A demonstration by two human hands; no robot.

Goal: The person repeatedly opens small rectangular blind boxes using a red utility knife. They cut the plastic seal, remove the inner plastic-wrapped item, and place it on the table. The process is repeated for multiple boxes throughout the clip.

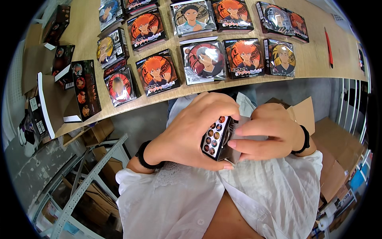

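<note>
My left hand [195, 129] is wrapped around a small black cardboard box [215, 137], held close to my body below the table edge. One white side of the box, printed with rows of round character pictures, faces up. My right hand [272, 133] grips the box's opened end, its fingertips at the grey inner card. What lies inside the box is mostly hidden. Just beyond my hands, a clear-wrapped round badge [205, 59] rests on its box, beside an orange-and-black box [243, 57].
Several similar boxes and wrapped badges stand in rows on the wooden table [318, 67]. A red pen-like cutter [329, 47] lies at right. Larger opened display boxes [86, 89] sit at the left edge. Cardboard cartons [338, 155] are to my right, a metal shelf frame [89, 175] lower left.
</note>
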